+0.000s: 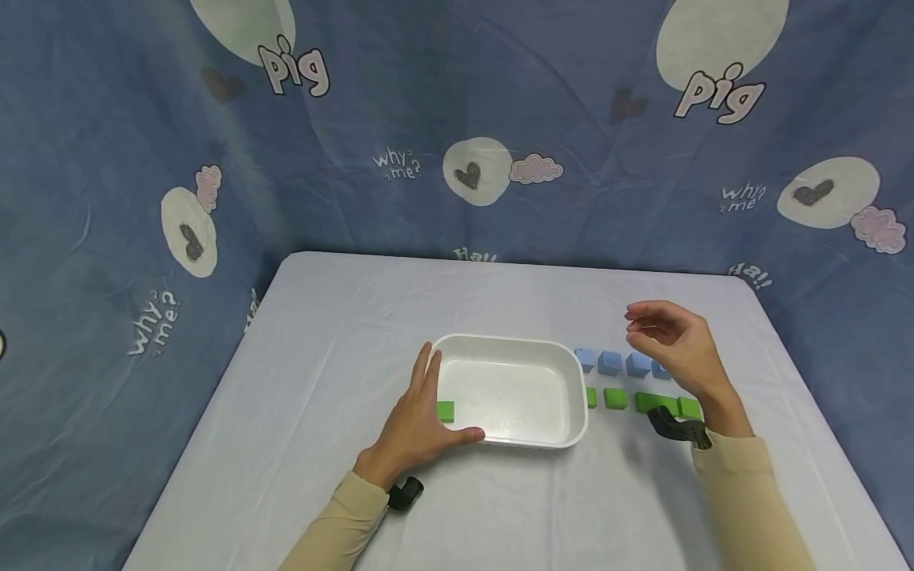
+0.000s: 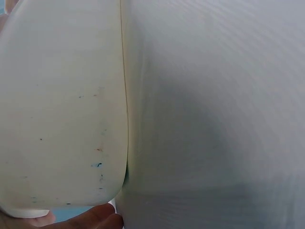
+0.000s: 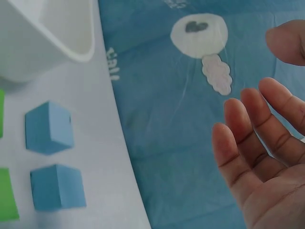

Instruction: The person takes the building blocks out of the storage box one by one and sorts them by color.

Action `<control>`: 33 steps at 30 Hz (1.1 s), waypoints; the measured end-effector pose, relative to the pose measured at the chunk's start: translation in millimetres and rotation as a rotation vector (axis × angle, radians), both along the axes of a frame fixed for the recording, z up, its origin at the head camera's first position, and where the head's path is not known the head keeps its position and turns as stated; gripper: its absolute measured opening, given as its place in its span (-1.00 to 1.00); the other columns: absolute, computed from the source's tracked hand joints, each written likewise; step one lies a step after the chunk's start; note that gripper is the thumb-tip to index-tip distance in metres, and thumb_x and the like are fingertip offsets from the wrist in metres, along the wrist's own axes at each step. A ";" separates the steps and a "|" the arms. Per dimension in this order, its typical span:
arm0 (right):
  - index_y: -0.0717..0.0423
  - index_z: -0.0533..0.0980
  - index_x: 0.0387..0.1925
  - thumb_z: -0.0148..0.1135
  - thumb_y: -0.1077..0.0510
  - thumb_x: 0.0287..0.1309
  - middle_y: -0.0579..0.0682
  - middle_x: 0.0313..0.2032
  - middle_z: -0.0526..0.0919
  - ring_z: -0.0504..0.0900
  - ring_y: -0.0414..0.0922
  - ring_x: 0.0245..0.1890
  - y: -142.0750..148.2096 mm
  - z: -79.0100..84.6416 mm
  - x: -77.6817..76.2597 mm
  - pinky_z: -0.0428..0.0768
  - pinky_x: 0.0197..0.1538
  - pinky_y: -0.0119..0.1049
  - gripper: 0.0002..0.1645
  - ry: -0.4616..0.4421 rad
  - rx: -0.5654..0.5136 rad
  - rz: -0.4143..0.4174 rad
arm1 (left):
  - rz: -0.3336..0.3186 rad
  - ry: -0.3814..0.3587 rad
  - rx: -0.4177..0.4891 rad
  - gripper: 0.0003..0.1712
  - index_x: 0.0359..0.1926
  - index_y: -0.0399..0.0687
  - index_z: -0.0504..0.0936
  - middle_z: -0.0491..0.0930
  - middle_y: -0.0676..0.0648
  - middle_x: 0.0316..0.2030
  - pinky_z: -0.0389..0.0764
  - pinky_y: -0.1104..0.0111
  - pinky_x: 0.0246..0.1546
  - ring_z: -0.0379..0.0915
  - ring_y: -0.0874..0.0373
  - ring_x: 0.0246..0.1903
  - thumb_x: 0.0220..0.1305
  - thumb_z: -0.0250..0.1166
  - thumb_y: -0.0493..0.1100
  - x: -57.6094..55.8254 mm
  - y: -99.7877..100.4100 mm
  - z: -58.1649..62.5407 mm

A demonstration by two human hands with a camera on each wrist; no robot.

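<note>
A white rectangular tray stands at mid-table. My left hand spans its left end, fingers along the left side up to the far corner and thumb on the front rim. In the left wrist view the specked outer wall of the tray fills the left half. One green block lies inside the tray, beside this hand. My right hand is raised above the blocks at the right, its fingers slightly bent and apart from the thumb. Nothing is between them in the right wrist view.
Right of the tray is a back row of blue blocks, the last partly hidden by my right hand. A front row of green blocks runs nearer me, including a longer green block. A patterned blue curtain hangs behind the white-covered table.
</note>
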State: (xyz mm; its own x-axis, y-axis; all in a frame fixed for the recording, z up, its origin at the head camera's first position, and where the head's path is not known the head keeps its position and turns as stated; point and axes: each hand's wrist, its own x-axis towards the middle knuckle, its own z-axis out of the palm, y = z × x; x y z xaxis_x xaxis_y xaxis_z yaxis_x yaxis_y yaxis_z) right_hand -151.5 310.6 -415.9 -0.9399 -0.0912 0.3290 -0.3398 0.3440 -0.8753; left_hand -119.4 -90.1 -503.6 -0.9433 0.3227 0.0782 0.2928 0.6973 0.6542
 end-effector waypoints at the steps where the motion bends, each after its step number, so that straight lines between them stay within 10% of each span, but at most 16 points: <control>1: 0.42 0.55 0.08 0.35 0.52 0.13 0.06 -0.09 0.66 0.65 -0.10 -0.13 -1.9 -0.2 -1.5 0.61 -0.03 -0.46 -0.55 0.001 -0.010 0.011 | 0.001 -0.001 0.001 0.65 0.64 -0.10 -0.20 -0.45 0.12 0.62 0.59 0.06 0.02 0.48 -0.15 0.19 -0.21 0.44 0.64 0.2 0.1 0.0; 33: 0.52 0.53 0.06 0.29 0.58 0.10 0.31 -0.07 0.62 0.63 0.08 -0.17 -108.4 14.7 -36.8 0.62 -0.01 -0.27 -0.56 0.008 -0.062 0.259 | 0.027 0.030 0.018 0.66 0.63 -0.17 -0.19 -0.35 0.02 0.63 0.58 0.07 0.06 0.47 -0.15 0.22 -0.22 0.55 0.52 0.6 -0.3 -4.1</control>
State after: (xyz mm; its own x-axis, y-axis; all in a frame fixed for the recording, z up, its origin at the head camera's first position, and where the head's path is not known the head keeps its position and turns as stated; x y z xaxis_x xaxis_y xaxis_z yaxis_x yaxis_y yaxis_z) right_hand -188.3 202.2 -401.2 -0.8853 -0.3074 0.3489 -0.4165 0.1906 -0.8889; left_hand -118.7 -90.4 -507.6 -0.9487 0.2957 0.1118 0.2937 0.6936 0.6578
